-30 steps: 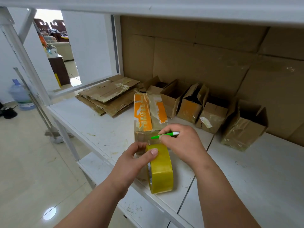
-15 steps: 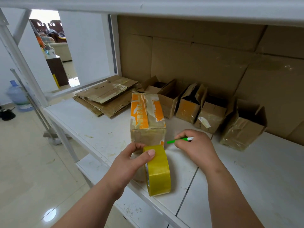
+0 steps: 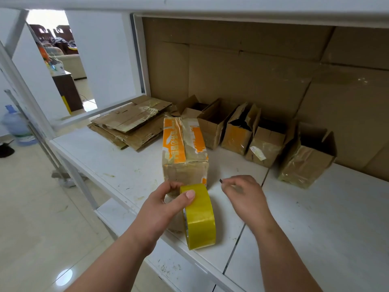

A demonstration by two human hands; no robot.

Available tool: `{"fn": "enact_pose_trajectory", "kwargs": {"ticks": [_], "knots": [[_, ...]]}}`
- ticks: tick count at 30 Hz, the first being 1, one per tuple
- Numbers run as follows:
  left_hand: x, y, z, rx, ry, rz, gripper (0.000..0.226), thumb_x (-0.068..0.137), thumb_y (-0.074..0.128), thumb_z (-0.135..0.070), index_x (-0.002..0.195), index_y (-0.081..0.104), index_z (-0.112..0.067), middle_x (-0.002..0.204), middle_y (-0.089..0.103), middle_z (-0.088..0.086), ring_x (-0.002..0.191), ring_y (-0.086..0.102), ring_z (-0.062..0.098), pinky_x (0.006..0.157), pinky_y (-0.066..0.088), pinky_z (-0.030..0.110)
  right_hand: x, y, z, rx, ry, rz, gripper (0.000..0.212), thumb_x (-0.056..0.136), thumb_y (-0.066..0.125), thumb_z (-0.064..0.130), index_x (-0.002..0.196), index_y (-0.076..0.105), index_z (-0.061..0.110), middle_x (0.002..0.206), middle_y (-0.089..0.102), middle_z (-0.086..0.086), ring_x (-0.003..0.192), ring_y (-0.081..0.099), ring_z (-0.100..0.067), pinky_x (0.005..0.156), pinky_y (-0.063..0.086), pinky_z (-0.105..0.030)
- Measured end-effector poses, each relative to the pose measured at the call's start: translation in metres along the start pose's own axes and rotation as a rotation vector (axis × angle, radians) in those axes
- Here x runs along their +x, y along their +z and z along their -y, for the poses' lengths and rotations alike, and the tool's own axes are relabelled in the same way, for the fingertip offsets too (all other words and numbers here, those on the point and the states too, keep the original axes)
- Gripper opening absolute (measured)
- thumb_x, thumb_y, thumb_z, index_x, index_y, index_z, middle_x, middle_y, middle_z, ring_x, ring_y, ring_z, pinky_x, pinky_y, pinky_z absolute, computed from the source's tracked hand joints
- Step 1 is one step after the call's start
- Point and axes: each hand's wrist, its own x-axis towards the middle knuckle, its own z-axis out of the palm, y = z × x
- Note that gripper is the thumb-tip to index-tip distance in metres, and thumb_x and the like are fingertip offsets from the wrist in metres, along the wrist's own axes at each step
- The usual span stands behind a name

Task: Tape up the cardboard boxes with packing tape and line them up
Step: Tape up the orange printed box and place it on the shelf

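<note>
A closed cardboard box (image 3: 185, 148) with orange print and old tape stands on the white shelf (image 3: 315, 218) in front of me. My left hand (image 3: 166, 205) grips a yellow roll of packing tape (image 3: 199, 216) upright at the box's near face, thumb on top of the roll. My right hand (image 3: 244, 192) hovers just right of the roll with curled fingers around a pen; only its dark tip (image 3: 220, 180) sticks out to the left. Several open, untaped boxes (image 3: 237, 131) stand in a row along the cardboard back wall.
Flattened cardboard sheets (image 3: 130, 123) lie stacked at the shelf's back left. A larger open box (image 3: 305, 161) is at the row's right end. The shelf's front edge runs diagonally below my hands, with a lower shelf (image 3: 179, 268) beneath. A water jug (image 3: 14, 127) stands on the tiled floor at left.
My right hand has drawn away from the box to the right and down, and the green pen has turned into my fist so only its tip shows. The left hand still holds the roll.
</note>
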Motion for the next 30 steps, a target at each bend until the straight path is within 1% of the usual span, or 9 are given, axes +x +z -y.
{"fn": "enact_pose_trajectory", "kwargs": {"ticks": [2, 4, 8, 16, 18, 20, 25, 27, 30], "knots": [[0.000, 0.000, 0.001, 0.000, 0.006, -0.001, 0.055, 0.053, 0.071, -0.066, 0.097, 0.070, -0.033, 0.102, 0.068, -0.012, 0.094, 0.063, 0.001, 0.081, 0.044, 0.027, -0.003, 0.007, 0.021, 0.330, 0.066, 0.086, 0.017, 0.092, 0.063, 0.039, 0.086, 0.073, 0.027, 0.104, 0.069, 0.005, 0.102, 0.062, -0.013, 0.087, 0.047, -0.032], [0.000, -0.001, 0.001, 0.003, 0.004, 0.007, 0.056, 0.053, 0.072, -0.066, 0.099, 0.070, -0.033, 0.104, 0.068, -0.012, 0.096, 0.063, 0.003, 0.081, 0.044, 0.026, -0.003, 0.013, 0.037, 0.449, 0.117, 0.174, 0.026, 0.090, 0.064, 0.043, 0.086, 0.076, 0.020, 0.095, 0.074, 0.003, 0.095, 0.065, -0.012, 0.084, 0.048, -0.031], [-0.002, -0.003, 0.000, 0.029, 0.019, 0.020, 0.050, 0.058, 0.074, -0.060, 0.100, 0.070, -0.034, 0.101, 0.068, -0.018, 0.090, 0.062, -0.005, 0.072, 0.046, 0.013, 0.000, 0.019, 0.052, 0.546, 0.179, 0.263, 0.021, 0.087, 0.070, 0.031, 0.074, 0.074, 0.014, 0.076, 0.071, -0.001, 0.074, 0.063, -0.015, 0.071, 0.045, -0.028], [-0.004, -0.004, -0.005, 0.086, 0.058, 0.047, 0.037, 0.073, 0.069, -0.043, 0.106, 0.066, -0.026, 0.090, 0.064, -0.033, 0.080, 0.054, -0.025, 0.062, 0.042, 0.000, 0.004, 0.023, 0.055, 0.661, 0.347, 0.314, 0.011, 0.083, 0.068, 0.011, 0.073, 0.069, 0.009, 0.069, 0.066, -0.006, 0.058, 0.060, -0.015, 0.058, 0.043, -0.025], [-0.004, -0.007, -0.006, 0.211, 0.099, 0.016, 0.040, 0.073, 0.072, -0.062, 0.102, 0.067, -0.034, 0.093, 0.065, -0.030, 0.089, 0.055, -0.022, 0.067, 0.043, 0.004, 0.007, 0.024, 0.055, 0.657, 0.310, 0.300, 0.011, 0.082, 0.066, 0.005, 0.072, 0.065, 0.009, 0.069, 0.063, -0.007, 0.060, 0.058, -0.017, 0.059, 0.043, -0.026], [0.001, -0.013, -0.001, 0.548, 0.245, -0.110, 0.053, 0.064, 0.060, -0.083, 0.097, 0.067, -0.042, 0.093, 0.063, -0.021, 0.096, 0.056, -0.009, 0.075, 0.043, 0.014, 0.009, 0.025, 0.055, 0.623, 0.240, 0.289, 0.016, 0.080, 0.066, 0.000, 0.068, 0.063, 0.010, 0.065, 0.061, -0.005, 0.061, 0.056, -0.016, 0.060, 0.043, -0.026], [0.020, -0.024, -0.022, 0.627, 0.548, -0.512, 0.046, 0.085, 0.047, -0.063, 0.109, 0.066, -0.028, 0.093, 0.056, -0.014, 0.090, 0.052, 0.004, 0.072, 0.042, 0.027, 0.009, 0.021, 0.050, 0.600, 0.168, 0.292, 0.025, 0.079, 0.068, -0.004, 0.063, 0.061, 0.013, 0.068, 0.062, -0.005, 0.065, 0.055, -0.013, 0.064, 0.041, -0.025], [0.038, -0.027, -0.035, 0.691, 0.615, -0.480, 0.036, 0.092, 0.053, -0.046, 0.117, 0.069, -0.026, 0.113, 0.061, -0.007, 0.110, 0.053, 0.014, 0.087, 0.042, 0.034, 0.009, 0.021, 0.049, 0.610, 0.157, 0.283, 0.024, 0.079, 0.069, -0.004, 0.063, 0.061, 0.013, 0.074, 0.063, -0.009, 0.072, 0.055, -0.016, 0.068, 0.042, -0.027], [0.064, -0.021, -0.042, 0.921, 0.582, -0.240, 0.033, 0.093, 0.063, -0.039, 0.125, 0.067, -0.029, 0.139, 0.055, -0.005, 0.131, 0.044, 0.018, 0.107, 0.039, 0.042, 0.007, 0.022, 0.048, 0.615, 0.149, 0.272, 0.023, 0.079, 0.071, 0.000, 0.064, 0.062, 0.014, 0.080, 0.067, -0.014, 0.078, 0.056, -0.018, 0.073, 0.041, -0.029]]}}
